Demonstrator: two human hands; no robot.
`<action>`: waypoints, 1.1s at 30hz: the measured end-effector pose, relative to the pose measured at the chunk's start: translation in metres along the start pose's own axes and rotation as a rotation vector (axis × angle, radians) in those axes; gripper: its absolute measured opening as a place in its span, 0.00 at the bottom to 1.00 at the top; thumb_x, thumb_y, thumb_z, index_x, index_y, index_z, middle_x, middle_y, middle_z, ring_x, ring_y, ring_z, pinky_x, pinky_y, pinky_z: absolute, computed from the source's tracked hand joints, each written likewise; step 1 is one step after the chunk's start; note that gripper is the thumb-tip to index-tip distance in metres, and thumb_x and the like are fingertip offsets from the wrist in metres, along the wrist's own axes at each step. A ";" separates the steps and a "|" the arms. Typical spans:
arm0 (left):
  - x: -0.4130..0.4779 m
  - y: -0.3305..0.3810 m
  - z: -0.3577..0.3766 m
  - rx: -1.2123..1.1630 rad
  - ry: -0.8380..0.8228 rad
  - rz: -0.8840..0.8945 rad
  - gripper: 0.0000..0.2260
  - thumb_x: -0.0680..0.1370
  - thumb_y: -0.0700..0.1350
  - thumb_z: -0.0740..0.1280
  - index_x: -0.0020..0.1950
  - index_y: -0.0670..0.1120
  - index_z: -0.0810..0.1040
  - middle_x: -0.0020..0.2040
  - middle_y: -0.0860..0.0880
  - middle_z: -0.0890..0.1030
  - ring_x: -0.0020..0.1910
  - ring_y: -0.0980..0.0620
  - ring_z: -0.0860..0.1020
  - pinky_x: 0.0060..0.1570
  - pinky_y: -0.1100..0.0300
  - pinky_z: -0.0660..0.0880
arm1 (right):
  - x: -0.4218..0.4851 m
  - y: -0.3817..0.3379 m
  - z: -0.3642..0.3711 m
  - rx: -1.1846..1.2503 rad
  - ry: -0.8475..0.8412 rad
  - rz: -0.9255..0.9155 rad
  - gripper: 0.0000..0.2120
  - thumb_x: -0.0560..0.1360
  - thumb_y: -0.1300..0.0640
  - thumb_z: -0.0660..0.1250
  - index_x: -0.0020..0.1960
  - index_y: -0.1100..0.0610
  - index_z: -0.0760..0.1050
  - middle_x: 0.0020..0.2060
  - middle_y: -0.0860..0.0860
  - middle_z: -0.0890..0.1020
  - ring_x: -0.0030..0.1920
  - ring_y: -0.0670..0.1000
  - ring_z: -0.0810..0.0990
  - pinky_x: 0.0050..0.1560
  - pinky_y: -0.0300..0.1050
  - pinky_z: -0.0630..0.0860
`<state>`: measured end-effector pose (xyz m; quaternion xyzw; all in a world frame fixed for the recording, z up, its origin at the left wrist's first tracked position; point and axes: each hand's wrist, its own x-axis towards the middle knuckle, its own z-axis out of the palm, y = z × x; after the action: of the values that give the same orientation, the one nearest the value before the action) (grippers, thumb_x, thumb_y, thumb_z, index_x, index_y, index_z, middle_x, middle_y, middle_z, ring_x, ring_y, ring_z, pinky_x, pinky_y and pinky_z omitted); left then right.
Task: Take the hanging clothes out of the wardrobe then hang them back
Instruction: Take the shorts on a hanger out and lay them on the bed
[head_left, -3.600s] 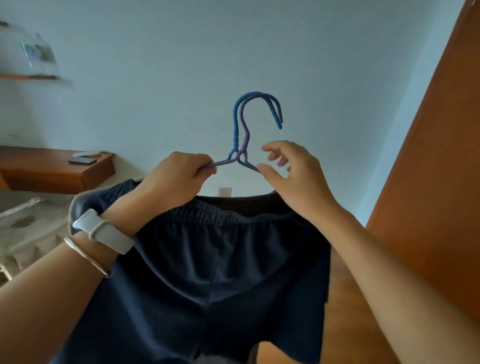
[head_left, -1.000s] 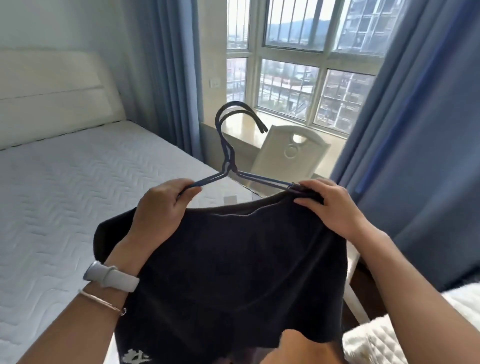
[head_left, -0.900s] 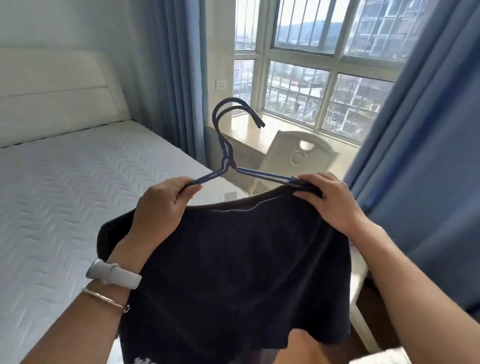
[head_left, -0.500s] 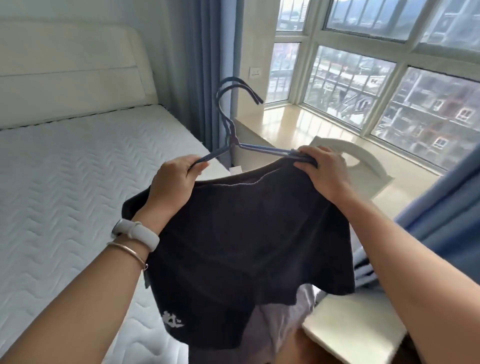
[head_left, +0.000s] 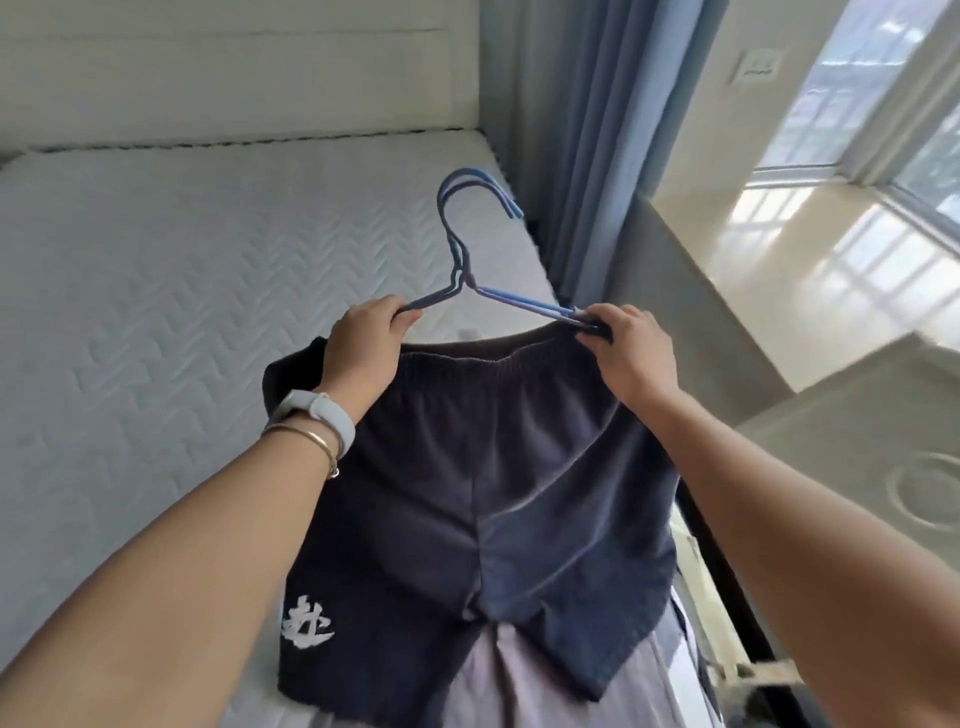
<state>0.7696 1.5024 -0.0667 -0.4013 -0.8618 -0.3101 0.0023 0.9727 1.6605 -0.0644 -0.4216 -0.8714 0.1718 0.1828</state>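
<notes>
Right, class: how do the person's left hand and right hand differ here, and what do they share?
The left hand wears a white watch and a bangle at the wrist; the right hand has a bare wrist. The left hand grips the hangers near their neck; the right hand pinches their far end at the waistband. Both hold up the dark shorts.

Home bedroom: bare mattress (head_left: 156, 291) and headboard (head_left: 234, 67) upper left, blue curtain (head_left: 587, 130) centre top, window (head_left: 883, 78) with sill (head_left: 779, 234) upper right.
</notes>
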 end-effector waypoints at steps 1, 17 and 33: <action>0.009 -0.011 0.014 0.083 -0.009 -0.019 0.15 0.79 0.50 0.58 0.53 0.41 0.78 0.47 0.39 0.81 0.50 0.38 0.74 0.50 0.49 0.71 | 0.014 0.005 0.018 -0.013 -0.037 -0.008 0.14 0.75 0.53 0.65 0.59 0.53 0.76 0.53 0.56 0.80 0.58 0.60 0.73 0.59 0.53 0.70; 0.005 -0.136 0.160 0.200 -0.265 -0.230 0.14 0.78 0.39 0.55 0.53 0.39 0.79 0.55 0.38 0.81 0.55 0.38 0.78 0.54 0.47 0.75 | 0.062 0.055 0.236 -0.150 -0.427 -0.041 0.22 0.74 0.59 0.62 0.67 0.58 0.66 0.65 0.57 0.71 0.65 0.60 0.70 0.61 0.53 0.68; -0.381 -0.166 -0.052 -0.314 -0.529 -1.048 0.10 0.77 0.40 0.64 0.56 0.42 0.79 0.52 0.45 0.82 0.55 0.46 0.79 0.58 0.57 0.71 | -0.211 -0.005 0.135 0.000 -1.097 0.191 0.11 0.75 0.56 0.64 0.57 0.55 0.77 0.44 0.52 0.80 0.49 0.54 0.79 0.45 0.40 0.71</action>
<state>0.9003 1.1307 -0.2095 0.0173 -0.8602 -0.2831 -0.4239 1.0288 1.4693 -0.2172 -0.3475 -0.7966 0.3820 -0.3141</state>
